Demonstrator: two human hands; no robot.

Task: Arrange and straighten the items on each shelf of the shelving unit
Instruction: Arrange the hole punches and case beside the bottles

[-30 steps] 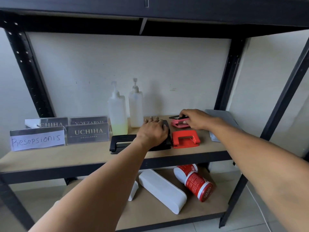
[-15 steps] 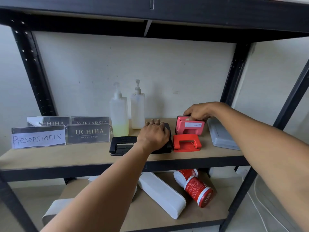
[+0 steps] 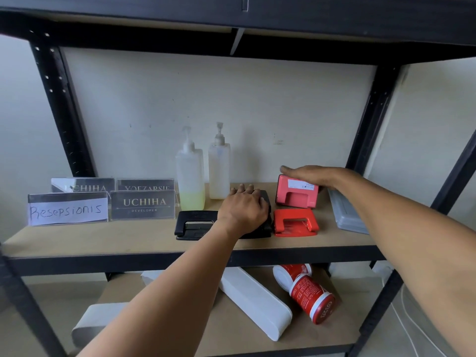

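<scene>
On the middle shelf lies a black hole punch; my left hand grips its right half, fingers curled over the far edge. Right beside it sits a red hole punch. Behind that, a pink hole punch stands on its edge with its label facing me. My right hand lies flat on top of it, fingers straight and pointing left. Two pump bottles stand at the back wall. Several name plates stand at the left.
A grey flat tray lies at the right end of the shelf, under my right forearm. The lower shelf holds white oblong boxes and two red cans on their sides. Black uprights frame the unit.
My right hand tipped the pink hole punch from lying flat up onto its edge, then opened flat on top of it. My left hand stayed on the black punch.
</scene>
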